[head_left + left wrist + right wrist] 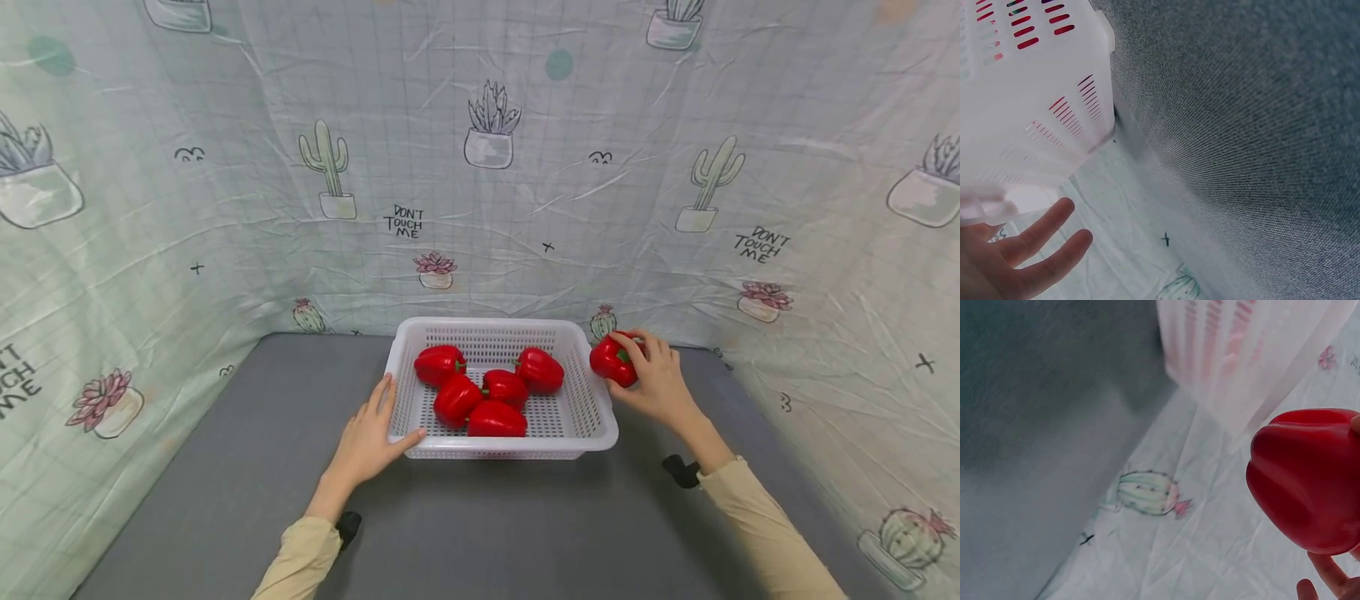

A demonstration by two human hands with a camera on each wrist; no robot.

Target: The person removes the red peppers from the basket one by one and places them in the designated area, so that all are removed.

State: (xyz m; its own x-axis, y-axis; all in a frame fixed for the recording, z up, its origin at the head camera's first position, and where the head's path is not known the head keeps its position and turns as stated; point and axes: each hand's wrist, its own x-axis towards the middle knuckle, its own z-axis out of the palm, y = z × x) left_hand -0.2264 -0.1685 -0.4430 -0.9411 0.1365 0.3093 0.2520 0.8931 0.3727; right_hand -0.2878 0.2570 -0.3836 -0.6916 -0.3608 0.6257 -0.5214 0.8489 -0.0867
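Right hand (654,382): I'm pinching pepper (604,360) right of basket (525,443) | judging it light, slick, side-grip best | left hand (366,442): fingers spread, touching rim (395,354)

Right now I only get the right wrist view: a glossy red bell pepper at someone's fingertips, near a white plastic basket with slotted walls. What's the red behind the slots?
Observer: Five glossy red bell peppers lie inside the white plastic basket.
Operator: Is anything touching it?
Observer: Yes, a bare left hand touches its near left corner.
Operator: Does the held pepper have a stem?
Observer: Yes, a green stem, on the side towards the right hand.
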